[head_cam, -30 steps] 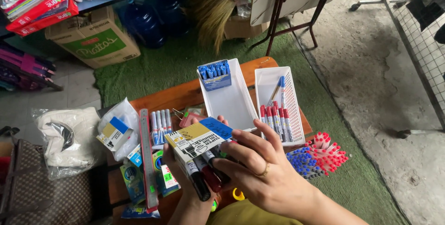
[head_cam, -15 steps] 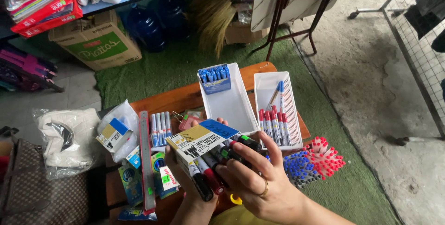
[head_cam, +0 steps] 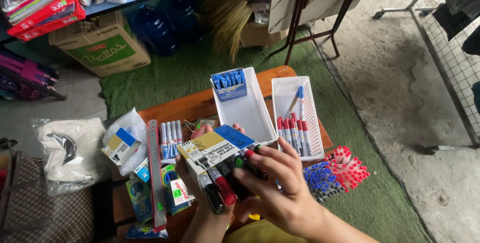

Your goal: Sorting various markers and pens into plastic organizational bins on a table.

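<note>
My left hand (head_cam: 200, 193) holds a yellow and white marker box (head_cam: 212, 148) with a blue end flap, tilted over a small wooden table (head_cam: 187, 107). Several markers (head_cam: 225, 180) with red, green and black caps stick out of the box's open end. My right hand (head_cam: 280, 188) rests its fingers on those markers, pinching them near the box mouth. Just beyond stand two white trays: the solid tray (head_cam: 250, 110) with a blue box of blue-capped markers (head_cam: 229, 84) at its far end, and the slotted tray (head_cam: 314, 123) with red and blue markers lying in it.
Blue markers (head_cam: 169, 138), a ruler (head_cam: 156, 173), a plastic bag with a small box (head_cam: 122, 143) and packets lie on the table's left. Red and blue pen bundles (head_cam: 336, 173) lie on green matting. A cardboard box (head_cam: 102, 45), water jugs (head_cam: 167, 25) and a folding stand (head_cam: 310, 18) stand beyond.
My right hand slid forward over the markers and now covers more of them; the box has tipped slightly. The view shifted a little.
</note>
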